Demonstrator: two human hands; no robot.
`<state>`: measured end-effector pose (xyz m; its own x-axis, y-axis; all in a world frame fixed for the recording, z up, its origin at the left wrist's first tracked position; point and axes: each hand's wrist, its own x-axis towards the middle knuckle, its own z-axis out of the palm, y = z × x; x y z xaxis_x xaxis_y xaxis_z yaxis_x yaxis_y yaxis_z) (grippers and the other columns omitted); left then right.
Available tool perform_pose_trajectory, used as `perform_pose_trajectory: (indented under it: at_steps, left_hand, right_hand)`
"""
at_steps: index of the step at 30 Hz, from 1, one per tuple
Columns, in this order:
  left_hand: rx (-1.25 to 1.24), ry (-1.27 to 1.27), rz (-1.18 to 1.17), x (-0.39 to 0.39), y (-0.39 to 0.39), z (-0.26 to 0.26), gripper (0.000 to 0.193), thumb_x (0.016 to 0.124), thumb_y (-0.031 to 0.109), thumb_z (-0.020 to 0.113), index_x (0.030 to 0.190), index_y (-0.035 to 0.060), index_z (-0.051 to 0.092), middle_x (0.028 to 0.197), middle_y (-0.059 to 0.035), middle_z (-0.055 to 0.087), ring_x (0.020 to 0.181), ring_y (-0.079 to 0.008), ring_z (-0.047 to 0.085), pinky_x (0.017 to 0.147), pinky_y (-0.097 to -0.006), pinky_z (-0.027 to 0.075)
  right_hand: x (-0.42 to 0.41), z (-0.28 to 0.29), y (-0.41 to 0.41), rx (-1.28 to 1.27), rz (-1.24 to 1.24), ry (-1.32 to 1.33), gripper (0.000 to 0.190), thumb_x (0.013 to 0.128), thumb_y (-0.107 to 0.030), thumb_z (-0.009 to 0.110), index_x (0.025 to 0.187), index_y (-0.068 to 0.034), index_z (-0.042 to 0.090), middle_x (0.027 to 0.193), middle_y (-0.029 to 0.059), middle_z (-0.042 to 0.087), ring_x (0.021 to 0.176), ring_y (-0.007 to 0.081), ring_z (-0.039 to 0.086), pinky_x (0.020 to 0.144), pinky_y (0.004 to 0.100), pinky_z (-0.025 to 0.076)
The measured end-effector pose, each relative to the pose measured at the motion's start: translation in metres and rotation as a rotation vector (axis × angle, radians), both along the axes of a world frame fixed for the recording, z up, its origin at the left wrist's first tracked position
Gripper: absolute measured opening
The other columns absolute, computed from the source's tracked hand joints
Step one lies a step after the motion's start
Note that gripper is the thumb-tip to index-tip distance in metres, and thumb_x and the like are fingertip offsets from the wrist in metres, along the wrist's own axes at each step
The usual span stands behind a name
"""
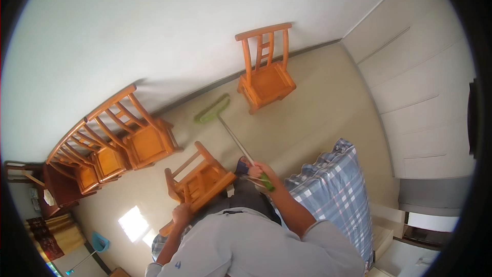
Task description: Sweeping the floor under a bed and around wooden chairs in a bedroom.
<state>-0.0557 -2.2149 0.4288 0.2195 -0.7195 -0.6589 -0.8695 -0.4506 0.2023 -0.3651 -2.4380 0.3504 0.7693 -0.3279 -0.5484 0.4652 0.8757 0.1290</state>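
Note:
My left hand [181, 214] grips a tilted orange-brown wooden chair [209, 182] by its frame. The chair lies at an angle close to my legs, its legs pointing towards the wall. In my right hand [262, 173] is a push broom [235, 138] with a pale metal handle and a green end grip. The broom's green bristle head [213, 110] rests on the floor near the wall, to the left of a single upright wooden chair [269, 80]. Part of the tilted chair is hidden behind my left hand and forearm.
Several wooden chairs [148, 144] line the wall at left, leading to a dark red table [61, 184]. A bed with a blue plaid cover [326, 188] stands on my right. White cabinets [415, 96] are beyond it. A blue dustpan [100, 241] is at lower left.

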Motion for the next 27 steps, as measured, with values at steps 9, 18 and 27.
perform_pose_trajectory:
  at_steps: [9,18,27]
  left_hand:
    - [0.053,-0.028,0.197,0.015,0.015,-0.017,0.031,0.066,0.021,0.071,0.096,0.0132,0.066,0.088,-0.0158,0.066,0.084,-0.0329,0.064,0.074,-0.0434,0.051]
    - [0.038,0.046,0.285,0.025,0.063,-0.044,0.04,0.062,0.018,0.071,0.1,0.0083,0.064,0.088,-0.0179,0.065,0.084,-0.0344,0.063,0.074,-0.0424,0.05]
    - [-0.005,0.002,0.322,0.016,0.074,-0.049,0.032,0.061,0.014,0.069,0.093,0.0084,0.066,0.087,-0.0174,0.065,0.085,-0.0347,0.063,0.076,-0.0439,0.05]
  right_hand:
    - [-0.048,0.144,0.071,0.378,-0.037,0.01,0.015,0.092,-0.01,0.041,0.098,0.002,0.048,0.058,-0.0026,0.038,0.044,0.0068,0.037,0.044,0.024,0.036]
    - [0.031,0.138,0.039,0.387,0.193,-0.196,0.009,0.092,-0.012,0.047,0.09,-0.003,0.048,0.056,-0.0056,0.036,0.044,0.0051,0.036,0.043,0.0219,0.034]
    - [0.155,0.017,0.001,0.313,0.288,-0.252,0.01,0.091,-0.017,0.053,0.086,-0.01,0.048,0.055,-0.0066,0.041,0.044,0.0059,0.042,0.044,0.0217,0.036]
